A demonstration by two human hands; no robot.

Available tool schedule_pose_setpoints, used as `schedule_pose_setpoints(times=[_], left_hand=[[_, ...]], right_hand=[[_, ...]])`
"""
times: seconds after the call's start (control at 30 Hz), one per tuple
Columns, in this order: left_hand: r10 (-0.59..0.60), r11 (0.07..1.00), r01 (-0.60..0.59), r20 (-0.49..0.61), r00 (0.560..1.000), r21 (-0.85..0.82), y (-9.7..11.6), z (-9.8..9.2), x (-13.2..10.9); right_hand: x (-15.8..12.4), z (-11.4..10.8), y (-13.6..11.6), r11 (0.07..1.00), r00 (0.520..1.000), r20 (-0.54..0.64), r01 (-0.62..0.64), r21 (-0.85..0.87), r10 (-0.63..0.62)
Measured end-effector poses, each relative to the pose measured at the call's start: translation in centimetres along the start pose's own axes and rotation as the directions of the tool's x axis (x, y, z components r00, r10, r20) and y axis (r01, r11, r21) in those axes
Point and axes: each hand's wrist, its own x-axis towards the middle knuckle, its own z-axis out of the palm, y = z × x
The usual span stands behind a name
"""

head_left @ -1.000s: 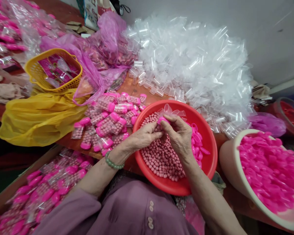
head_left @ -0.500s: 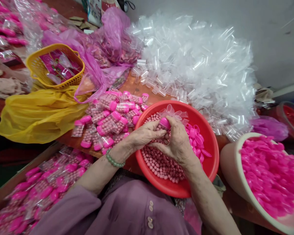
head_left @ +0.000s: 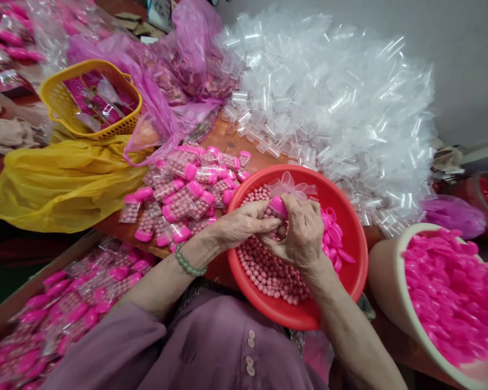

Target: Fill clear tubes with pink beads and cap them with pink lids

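Observation:
Both my hands meet over a red bowl (head_left: pixel 350 271) of small pink beads (head_left: pixel 268 268). My left hand (head_left: pixel 239 225) and my right hand (head_left: pixel 303 235) are closed together on one small clear tube with a pink cap (head_left: pixel 277 206); the cap shows between the fingertips and the tube body is mostly hidden. Loose pink caps (head_left: pixel 333 238) lie along the bowl's right side, and a few empty clear tubes (head_left: pixel 288 184) rest at its far rim. A green bead bracelet (head_left: pixel 187 264) circles my left wrist.
Filled capped tubes (head_left: pixel 183 197) lie heaped left of the bowl, and more fill a box (head_left: pixel 65 309) at lower left. A big pile of empty clear tubes (head_left: pixel 333 103) rises behind. A beige basin (head_left: pixel 384 281) of pink caps stands at right. A yellow basket (head_left: pixel 61 116), a yellow bag (head_left: pixel 65 181) and a pink bag (head_left: pixel 187 59) sit at left.
The pink cap has gone from lying under my right fingers to sitting on the tube's end, and both hands have closed tighter around it. The view has tipped slightly.

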Motion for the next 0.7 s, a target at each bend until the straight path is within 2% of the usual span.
schedule_pose_setpoints(times=[0.23,0.5,0.6,0.67,0.7], left_hand=[[-0.011,0.997,0.013,0.024,1.000,-0.076,0.2,0.2,-0.1],[0.003,0.998,-0.005,-0.035,0.999,-0.057,0.1,0.1,0.2],[-0.129,0.984,0.120,-0.064,0.990,-0.130,0.3,0.3,0.8],[-0.212,0.969,0.187,-0.153,0.965,-0.160,0.4,0.6,1.2],[-0.214,0.969,0.179,-0.225,0.950,-0.168,0.3,0.9,1.4]], right_hand=[[-0.1,-0.1,0.0,1.000,1.000,-0.001,0.029,0.010,-0.029],[-0.1,0.3,0.1,0.994,0.999,-0.022,0.030,0.107,-0.028],[-0.2,0.2,0.3,0.988,0.998,0.027,0.045,0.149,-0.049],[-0.2,0.1,0.3,0.987,0.996,0.054,0.056,0.153,-0.065],[-0.2,0.1,0.3,0.987,0.995,0.063,0.063,0.149,-0.073]])
